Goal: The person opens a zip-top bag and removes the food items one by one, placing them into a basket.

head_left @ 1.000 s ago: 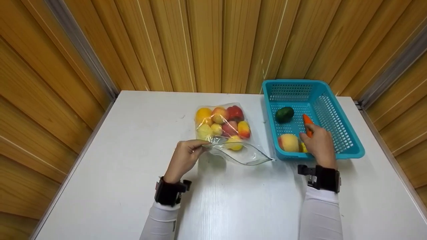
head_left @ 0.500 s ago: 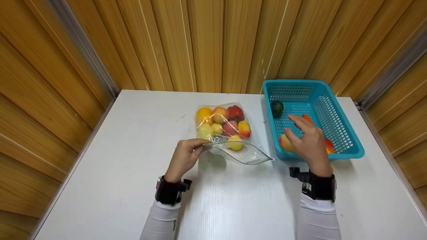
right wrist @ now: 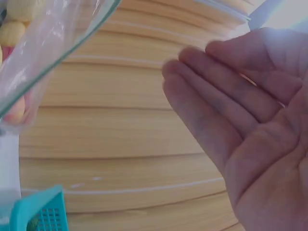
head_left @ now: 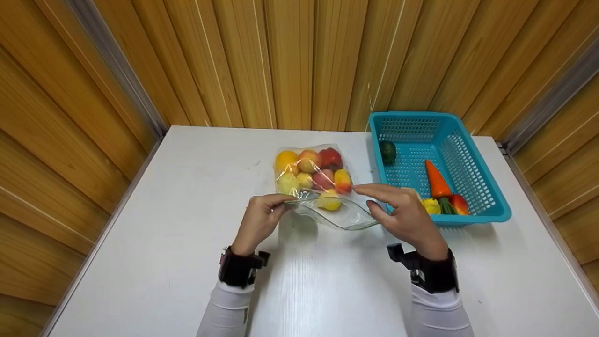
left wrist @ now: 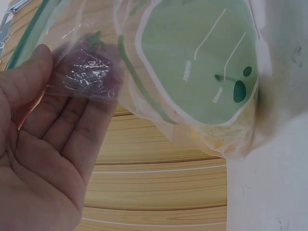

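Note:
A clear zip bag (head_left: 360,217) full of fruit lies mid-table, its mouth gaping toward me. My left hand (head_left: 258,220) pinches the left end of its rim between thumb and fingers. Inside are an orange (head_left: 286,162), a red bell pepper (head_left: 330,158), a mango (head_left: 342,180), a lemon (head_left: 330,200) and several other fruits. In the left wrist view, a green print (left wrist: 202,62) covers part of the plastic. My right hand (head_left: 409,220) is held with fingers extended near the right end of the bag's mouth; the right wrist view shows its palm bare.
Right of the bag stands a teal basket (head_left: 486,187). It holds an avocado (head_left: 387,152), a carrot (head_left: 436,180), a yellow piece (head_left: 431,206) and a red-orange fruit (head_left: 460,204). My right hand covers the basket's near left corner. Wood-pattern panels (head_left: 290,65) rise behind the table.
My right hand has left the carrot and moved left out of the basket to the bag's mouth. The avocado has shifted to the basket's left wall. My left hand keeps its hold.

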The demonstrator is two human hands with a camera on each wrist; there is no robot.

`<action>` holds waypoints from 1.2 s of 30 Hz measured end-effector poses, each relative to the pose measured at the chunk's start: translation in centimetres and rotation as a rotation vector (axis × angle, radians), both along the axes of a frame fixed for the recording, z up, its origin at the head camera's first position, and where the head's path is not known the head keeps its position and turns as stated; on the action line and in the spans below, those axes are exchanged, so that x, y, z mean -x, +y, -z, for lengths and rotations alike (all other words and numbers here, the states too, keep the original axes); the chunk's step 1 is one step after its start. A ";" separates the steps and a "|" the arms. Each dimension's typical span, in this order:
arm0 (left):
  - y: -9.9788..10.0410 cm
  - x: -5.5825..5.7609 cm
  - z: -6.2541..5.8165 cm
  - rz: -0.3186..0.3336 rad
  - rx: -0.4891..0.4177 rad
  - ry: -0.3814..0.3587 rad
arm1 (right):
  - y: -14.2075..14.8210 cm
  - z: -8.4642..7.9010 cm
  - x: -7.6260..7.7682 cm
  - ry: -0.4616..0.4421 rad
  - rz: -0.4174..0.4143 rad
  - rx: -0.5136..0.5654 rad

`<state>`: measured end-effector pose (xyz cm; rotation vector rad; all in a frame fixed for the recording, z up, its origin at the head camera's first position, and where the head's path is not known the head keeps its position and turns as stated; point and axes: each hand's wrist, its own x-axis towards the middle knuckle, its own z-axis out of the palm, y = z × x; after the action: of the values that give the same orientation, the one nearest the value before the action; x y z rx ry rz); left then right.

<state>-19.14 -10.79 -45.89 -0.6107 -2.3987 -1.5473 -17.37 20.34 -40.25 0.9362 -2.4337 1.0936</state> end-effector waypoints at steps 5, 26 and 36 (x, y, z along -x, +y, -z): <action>0.0 0.0 0.0 0.000 0.008 0.019 | -1.1 0.3 0.1 -0.110 -0.137 -0.138; 0.3 -0.1 0.1 0.006 0.021 0.021 | -6.3 7.5 3.7 -0.104 0.007 -0.364; 0.6 -0.1 0.1 0.028 0.045 0.022 | -6.2 9.4 4.1 -0.153 0.119 -0.380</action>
<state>-19.07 -10.17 -46.04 -0.6695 -2.4241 -1.4932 -21.50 14.16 -49.61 0.8231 -2.8457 0.6971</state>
